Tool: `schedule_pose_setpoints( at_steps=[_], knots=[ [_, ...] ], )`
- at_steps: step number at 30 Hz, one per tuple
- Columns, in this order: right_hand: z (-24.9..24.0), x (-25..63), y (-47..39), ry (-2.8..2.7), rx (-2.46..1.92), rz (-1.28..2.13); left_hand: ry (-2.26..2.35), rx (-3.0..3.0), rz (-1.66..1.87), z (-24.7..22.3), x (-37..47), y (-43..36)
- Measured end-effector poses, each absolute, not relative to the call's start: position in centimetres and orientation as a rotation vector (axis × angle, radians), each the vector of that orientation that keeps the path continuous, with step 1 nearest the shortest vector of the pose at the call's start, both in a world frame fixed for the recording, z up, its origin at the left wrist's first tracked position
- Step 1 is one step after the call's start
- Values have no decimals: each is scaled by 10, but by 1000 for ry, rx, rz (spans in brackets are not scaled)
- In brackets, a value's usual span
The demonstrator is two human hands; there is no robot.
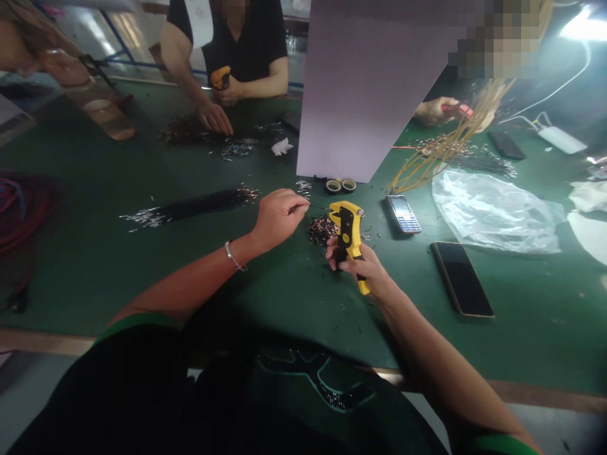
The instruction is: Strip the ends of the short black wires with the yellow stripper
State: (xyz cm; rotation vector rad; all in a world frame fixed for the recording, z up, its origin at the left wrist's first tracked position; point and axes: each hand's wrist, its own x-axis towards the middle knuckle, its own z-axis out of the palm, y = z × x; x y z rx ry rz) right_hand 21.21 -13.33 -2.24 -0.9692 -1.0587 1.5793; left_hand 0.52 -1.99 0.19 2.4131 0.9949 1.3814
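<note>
Stripper (pixel 351 229): yellow and black, hard-looking shell, upright above the desk (pixel 289 297) in front of the person, head angled toward the left hand. Right fingers (pixel 333 253) curl closed round its grip; the palm hides part of the handles. Whether its jaws are open, cannot tell.

Left fingers (pixel 298 202) pinched shut on a wire (pixel 318 206), thin and dark, running toward the stripper's head. Wire blurs against the green desk; its far end is hard to make out. A shiny metal bangle (pixel 232 256) circles the left wrist.

Pile (pixel 322 230) of short dark pieces with coppery tips beside the stripper, partly behind it; single pieces don't separate to the eye. Just beyond, two round tape rolls (pixel 341 186) side by side, near the foot of a flat, pale panel (pixel 360 82), top cut off by the frame.

Left: long black bundle (pixel 199 206), silvery ends one side, coppery the other. Red coil (pixel 23 212), smeared, cut by the edge.

Right: keypad phone (pixel 403 214), larger phone (pixel 462 279) with smooth black screen, crinkled clear bag (pixel 497 212).

Across, a person (pixel 237 57) in black holds an orange tool (pixel 220 78); another, partly behind the panel, holds something red (pixel 458 110), shape unclear.
</note>
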Motion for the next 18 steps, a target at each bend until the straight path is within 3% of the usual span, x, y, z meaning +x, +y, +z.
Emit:
schedule_pose_setpoints(
  at_steps=[18],
  knots=[
    [-26, 214, -134, -1067, -977, 1545, 1024, 2174, 1358, 14, 7, -32]
  ],
)
